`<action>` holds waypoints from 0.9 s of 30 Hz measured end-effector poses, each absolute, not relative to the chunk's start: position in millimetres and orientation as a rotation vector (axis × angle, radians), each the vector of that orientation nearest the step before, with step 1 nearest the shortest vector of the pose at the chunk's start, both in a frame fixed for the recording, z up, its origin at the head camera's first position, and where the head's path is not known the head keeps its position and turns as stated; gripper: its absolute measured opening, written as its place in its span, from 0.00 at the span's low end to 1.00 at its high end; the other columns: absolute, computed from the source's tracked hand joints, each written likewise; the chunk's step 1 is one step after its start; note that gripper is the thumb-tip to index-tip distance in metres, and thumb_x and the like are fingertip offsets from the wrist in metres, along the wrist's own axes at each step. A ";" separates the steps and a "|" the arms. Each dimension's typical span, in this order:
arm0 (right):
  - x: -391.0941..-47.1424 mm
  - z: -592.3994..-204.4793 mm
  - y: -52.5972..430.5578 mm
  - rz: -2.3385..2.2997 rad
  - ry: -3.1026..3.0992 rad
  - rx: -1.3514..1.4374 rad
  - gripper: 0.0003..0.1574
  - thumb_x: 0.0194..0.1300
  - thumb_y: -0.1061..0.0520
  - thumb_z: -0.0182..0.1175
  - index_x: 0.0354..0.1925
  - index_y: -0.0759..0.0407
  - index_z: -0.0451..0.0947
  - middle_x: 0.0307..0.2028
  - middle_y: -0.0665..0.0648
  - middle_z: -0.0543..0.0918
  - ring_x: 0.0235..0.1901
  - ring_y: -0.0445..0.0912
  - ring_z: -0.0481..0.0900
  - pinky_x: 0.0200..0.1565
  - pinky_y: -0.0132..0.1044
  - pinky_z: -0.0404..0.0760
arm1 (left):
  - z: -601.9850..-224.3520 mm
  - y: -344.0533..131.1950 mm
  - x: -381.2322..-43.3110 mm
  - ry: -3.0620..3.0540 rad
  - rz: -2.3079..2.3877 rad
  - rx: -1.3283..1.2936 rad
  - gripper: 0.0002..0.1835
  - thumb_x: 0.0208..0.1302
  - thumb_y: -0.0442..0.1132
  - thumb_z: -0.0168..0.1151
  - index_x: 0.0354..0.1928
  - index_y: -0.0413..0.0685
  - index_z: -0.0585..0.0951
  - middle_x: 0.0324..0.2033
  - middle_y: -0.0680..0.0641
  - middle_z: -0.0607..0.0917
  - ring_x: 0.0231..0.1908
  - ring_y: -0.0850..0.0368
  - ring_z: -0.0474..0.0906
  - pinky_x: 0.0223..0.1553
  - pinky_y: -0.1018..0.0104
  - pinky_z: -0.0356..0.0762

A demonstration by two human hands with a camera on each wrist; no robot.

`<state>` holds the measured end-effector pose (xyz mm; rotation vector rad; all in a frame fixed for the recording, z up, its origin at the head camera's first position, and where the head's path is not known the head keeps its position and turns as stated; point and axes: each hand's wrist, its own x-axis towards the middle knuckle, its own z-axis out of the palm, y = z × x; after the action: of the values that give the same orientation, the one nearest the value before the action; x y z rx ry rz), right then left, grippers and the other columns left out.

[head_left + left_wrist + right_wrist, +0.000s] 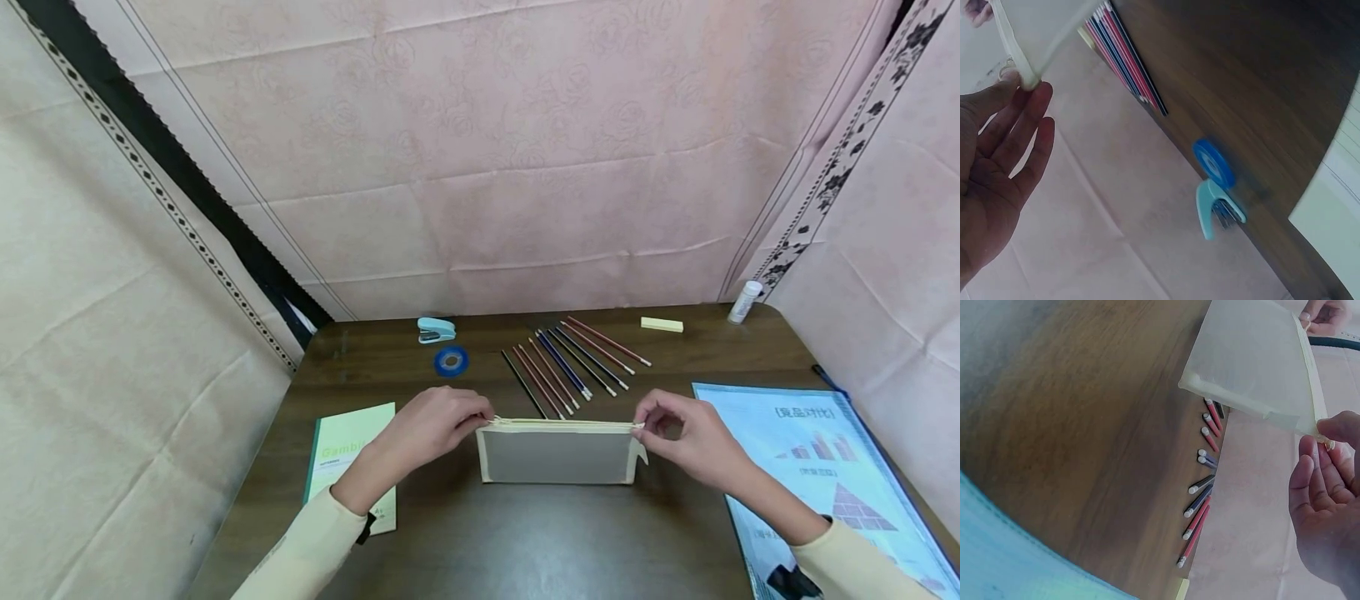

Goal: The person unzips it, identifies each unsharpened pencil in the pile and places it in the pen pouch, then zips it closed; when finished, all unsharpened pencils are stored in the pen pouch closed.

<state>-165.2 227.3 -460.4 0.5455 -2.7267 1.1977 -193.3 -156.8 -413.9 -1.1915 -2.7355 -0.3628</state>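
While our L hand pinches one top corner of the grey pouch btwn thumb & fingertips, our R hand pinches the opp. top corner the same way, so both grips are closed on the cream edging, w/ nothing else held. We've got the pouch upright & stretched lengthwise btwn the two hands, at approx. the middle of the table; can't tell if its bottom edge touches the wood. A small metal ring shows by our L thumb in the L wrist view, & a pale tab hangs at the R end. Just beyond the pouch we've a fanned row of pencils, red, blue & dark, white ends toward us. Past those, to the L, sit the blue tape & lt. blue stapler, near each other; to the R, a yellow block &, at the far corner, a white-capped bottle. Our L forearm crosses over a green-edged booklet; our R one's over a blue folder w/ printed charts.
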 end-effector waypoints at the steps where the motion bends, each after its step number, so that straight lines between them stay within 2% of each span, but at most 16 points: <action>1: -165.3 -460.5 228.0 1.198 -2.730 0.540 0.14 0.55 0.52 0.71 0.35 0.37 0.76 0.29 0.39 0.81 0.29 0.37 0.78 0.32 0.30 0.82 | -413.7 -159.3 -193.5 -2.741 -0.360 -1.178 0.07 0.64 0.43 0.64 0.42 0.64 0.84 0.37 0.65 0.86 0.35 0.73 0.80 0.41 0.75 0.81; 10: -165.4 -461.0 230.0 1.203 -2.742 0.535 0.12 0.56 0.51 0.71 0.34 0.38 0.76 0.30 0.40 0.81 0.29 0.38 0.77 0.32 0.30 0.81 | -412.8 -176.1 -196.6 -2.788 -0.396 -1.112 0.07 0.63 0.47 0.64 0.42 0.64 0.84 0.37 0.65 0.86 0.36 0.72 0.81 0.43 0.73 0.82; 20: -167.1 -461.5 230.4 1.292 -2.772 0.499 0.13 0.55 0.50 0.71 0.33 0.37 0.75 0.30 0.41 0.82 0.29 0.39 0.78 0.33 0.32 0.82 | -415.8 -193.8 -204.3 -2.850 -0.480 -0.984 0.08 0.61 0.47 0.66 0.43 0.65 0.84 0.37 0.67 0.86 0.33 0.76 0.78 0.41 0.78 0.80; 27: -168.0 -467.0 228.9 1.331 -2.744 0.521 0.13 0.55 0.50 0.71 0.34 0.37 0.76 0.31 0.42 0.82 0.29 0.39 0.78 0.33 0.31 0.82 | -419.1 -196.1 -205.8 -2.834 -0.519 -0.992 0.09 0.63 0.46 0.64 0.44 0.62 0.84 0.38 0.64 0.86 0.35 0.73 0.80 0.42 0.74 0.82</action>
<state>-168.0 228.9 -467.0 0.5211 -2.7443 1.3308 -205.8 -196.1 -419.1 -0.9916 -2.8342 -0.5186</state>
